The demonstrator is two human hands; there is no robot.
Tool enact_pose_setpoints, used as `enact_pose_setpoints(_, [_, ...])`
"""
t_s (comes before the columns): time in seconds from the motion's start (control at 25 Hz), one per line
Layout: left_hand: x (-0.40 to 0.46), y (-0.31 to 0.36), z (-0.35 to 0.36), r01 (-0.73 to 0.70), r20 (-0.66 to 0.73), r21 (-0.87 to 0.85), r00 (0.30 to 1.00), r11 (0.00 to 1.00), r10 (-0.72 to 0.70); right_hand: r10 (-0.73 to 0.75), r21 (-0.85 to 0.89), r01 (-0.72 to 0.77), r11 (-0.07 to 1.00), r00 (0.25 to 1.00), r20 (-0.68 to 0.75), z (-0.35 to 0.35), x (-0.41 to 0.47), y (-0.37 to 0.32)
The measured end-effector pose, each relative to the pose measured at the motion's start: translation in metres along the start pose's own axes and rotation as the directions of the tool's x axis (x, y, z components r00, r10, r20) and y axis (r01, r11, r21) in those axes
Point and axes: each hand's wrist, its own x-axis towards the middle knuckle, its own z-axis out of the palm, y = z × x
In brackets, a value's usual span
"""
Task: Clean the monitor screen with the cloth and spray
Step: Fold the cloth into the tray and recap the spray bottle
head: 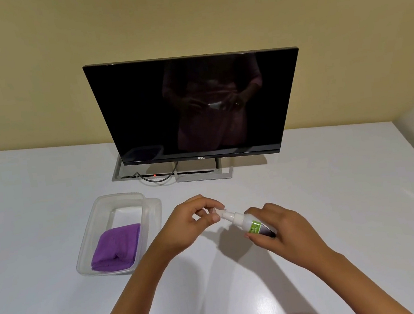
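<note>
Spray bottle (250, 223) label too small to read.

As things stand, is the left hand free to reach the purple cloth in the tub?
Probably not yet: the left hand pinches the cap of the spray bottle. The path to the purple cloth in the open tub looks clear.

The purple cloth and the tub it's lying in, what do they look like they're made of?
The folded purple cloth looks like microfibre or terry: a fuzzy, matte nap. The clear rectangular tub looks like thin plastic: see-through, slightly cloudy walls with a glossy rim.
</note>
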Motion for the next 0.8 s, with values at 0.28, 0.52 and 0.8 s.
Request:
enact_pose_setpoints(0.28, [-0.014,0.024,0.0,-0.056,0.024,0.02,0.998,0.998,0.056,-0.037,0.009,0.037,0.999,0.999,-0.034,-0.011,0.005,-0.025])
enact_pose_setpoints(0.52, [-0.024,0.038,-0.008,-0.249,-0.041,0.21,0.964,0.945,0.263,0.113,0.425,-0.116,0.898,0.993,0.032,-0.011,0.007,-0.046])
enact_pose_setpoints(0.8, [-0.039,0.042,-0.039,-0.332,-0.019,0.276,0.936,0.902,0.351,0.156,0.703,-0.407,0.583,0.905,0.395,-0.005,0.024,-0.073])
